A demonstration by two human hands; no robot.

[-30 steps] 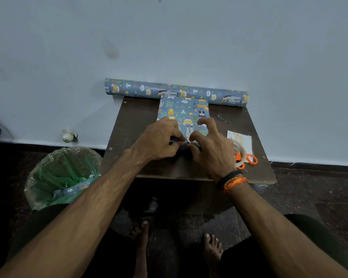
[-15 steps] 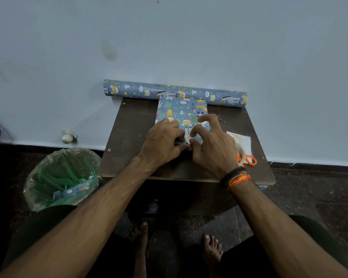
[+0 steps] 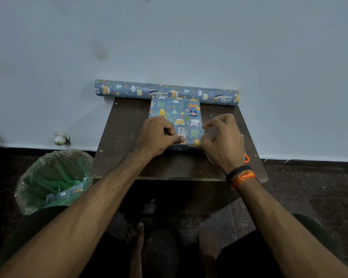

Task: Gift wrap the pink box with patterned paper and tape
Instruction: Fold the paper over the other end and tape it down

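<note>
Right hand [image 3: 222, 140] has slid off to the wrapped box's [image 3: 176, 119] right edge, fingers loosely curled, thumb touching paper. Left hand [image 3: 156, 136] grips the near left corner, thumb pressing the fold. Paper roll [image 3: 167, 92] lies beyond both hands.

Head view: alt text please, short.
Two hands work the near end of a box wrapped in animal-print paper on a small dark table: left hand presses the near edge, right hand curls at its right corner. A matching paper roll lies against the wall.
</note>
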